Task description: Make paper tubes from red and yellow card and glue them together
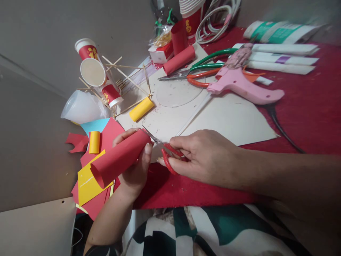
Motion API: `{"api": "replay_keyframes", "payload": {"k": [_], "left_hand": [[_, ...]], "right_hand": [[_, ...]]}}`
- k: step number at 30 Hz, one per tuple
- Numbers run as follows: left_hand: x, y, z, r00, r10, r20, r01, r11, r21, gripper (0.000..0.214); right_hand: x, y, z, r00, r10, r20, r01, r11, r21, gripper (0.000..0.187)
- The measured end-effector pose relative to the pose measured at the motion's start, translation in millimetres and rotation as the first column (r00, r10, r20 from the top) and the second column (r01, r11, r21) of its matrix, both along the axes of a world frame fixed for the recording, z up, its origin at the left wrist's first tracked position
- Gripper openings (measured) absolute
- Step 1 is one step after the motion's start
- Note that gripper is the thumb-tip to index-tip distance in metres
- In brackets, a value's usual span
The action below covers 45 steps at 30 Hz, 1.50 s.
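Observation:
A red paper tube [119, 156] lies slanted in my left hand [137, 170], whose fingers and thumb wrap round it near its upper right end. My right hand [204, 156] grips small scissors [169, 160] by their red handles, with thumb and fingers in the loops. The blades point left at the tube's upper right end, and one blade shows above the rim. Whether the blades are cutting the paper I cannot tell. Under the tube is a pile of red and yellow paper [86, 186]. A short yellow paper tube [94, 143] stands beside it.
A pink glue gun [246, 85] rests on white card [229, 121], beside green-handled scissors [210, 57] and another red tube [179, 59]. Stacked paper cups [93, 73] and thin sticks [130, 78] stand back left. A second yellow tube [142, 109] lies on the card.

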<state>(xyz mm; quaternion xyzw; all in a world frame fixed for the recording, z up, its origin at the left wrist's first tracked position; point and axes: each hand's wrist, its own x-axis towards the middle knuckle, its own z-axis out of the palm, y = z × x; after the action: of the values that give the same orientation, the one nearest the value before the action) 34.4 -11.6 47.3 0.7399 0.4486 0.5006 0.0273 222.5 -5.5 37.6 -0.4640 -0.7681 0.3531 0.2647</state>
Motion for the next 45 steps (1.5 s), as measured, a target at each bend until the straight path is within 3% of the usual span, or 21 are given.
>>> {"api": "replay_keyframes", "payload": {"k": [5, 12, 17, 23, 28, 33, 36, 41, 45], "left_hand": [[-3.1, -2.1, -3.1, 0.998, 0.064, -0.028, -0.065, 0.998, -0.013, 0.033], [-0.8, -3.7, -1.4, 0.995, 0.092, -0.033, -0.092, 0.996, 0.021, 0.031], [1.6, -4.2, 1.7, 0.993, 0.102, -0.058, -0.098, 0.992, 0.075, 0.029], [0.0, -6.5, -0.8, 0.997, 0.074, -0.027, -0.072, 0.995, 0.066, 0.030], [-0.3, -5.6, -2.3, 0.994, 0.081, 0.074, -0.085, 0.995, 0.043, 0.026], [0.3, -0.7, -3.8, 0.974, 0.005, 0.227, -0.003, 1.000, -0.011, 0.023], [-0.5, 0.0, -5.6, 0.975, 0.008, 0.220, -0.005, 1.000, -0.014, 0.023], [-3.8, 0.1, -8.3, 0.991, 0.047, 0.123, -0.059, 0.994, 0.090, 0.027], [-4.3, -0.1, -8.4, 0.993, 0.036, 0.108, -0.044, 0.996, 0.074, 0.028]], "right_hand": [[-2.1, -0.4, -0.4, 1.000, -0.023, 0.016, 0.023, 1.000, 0.001, 0.034], [0.0, 2.4, -0.6, 0.992, 0.091, -0.089, -0.097, 0.994, -0.059, 0.034], [-0.6, 1.8, -0.2, 0.992, 0.085, -0.098, -0.091, 0.994, -0.056, 0.034], [0.1, 2.5, 2.3, 0.935, 0.232, -0.269, -0.278, 0.949, -0.148, 0.031], [-0.3, 0.7, -2.7, 0.970, 0.165, -0.180, -0.178, 0.982, -0.061, 0.032], [0.2, 1.2, -4.4, 0.971, 0.190, -0.148, -0.199, 0.979, -0.049, 0.028], [0.7, 0.7, -4.1, 0.983, 0.156, -0.099, -0.160, 0.986, -0.035, 0.030], [1.4, -1.0, -5.2, 0.986, 0.152, -0.073, -0.153, 0.988, -0.007, 0.030], [1.6, -1.7, -6.7, 0.985, 0.148, -0.085, -0.149, 0.989, -0.003, 0.031]]}}
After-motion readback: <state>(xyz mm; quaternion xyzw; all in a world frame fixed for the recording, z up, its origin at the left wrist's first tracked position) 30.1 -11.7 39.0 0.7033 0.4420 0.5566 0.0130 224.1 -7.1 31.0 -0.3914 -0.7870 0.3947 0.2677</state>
